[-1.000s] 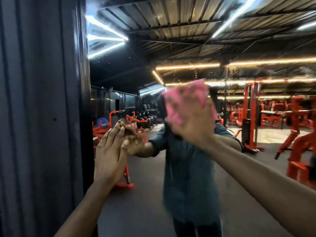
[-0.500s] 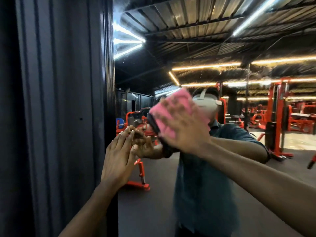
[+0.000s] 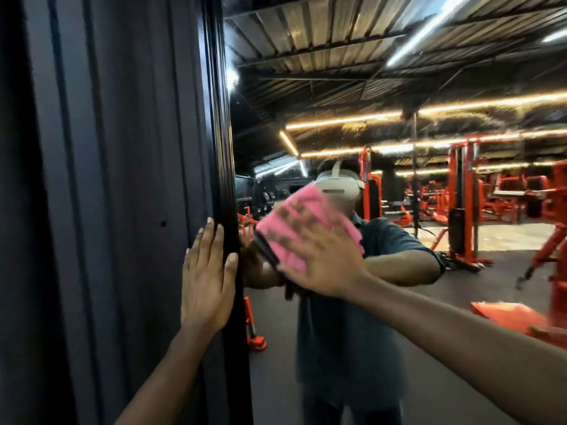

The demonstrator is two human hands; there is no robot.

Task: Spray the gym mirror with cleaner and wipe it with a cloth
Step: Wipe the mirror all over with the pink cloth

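The gym mirror [image 3: 414,302] fills the right of the head view and reflects red machines and ceiling lights. My right hand [image 3: 322,259] presses a pink cloth [image 3: 294,222] flat against the glass near its left edge, fingers spread and blurred by motion. My left hand [image 3: 208,277] rests flat, fingers straight, on the black mirror frame [image 3: 221,148]. No spray bottle is visible.
A dark corrugated wall [image 3: 101,179] stands left of the frame. In the glass I see the reflection of a person in a dark shirt with a white headset, plus red gym equipment.
My right hand has swept the cloth leftward across the glass toward the frame. My left hand has moved from the glass edge onto the black frame. My view has shifted left.
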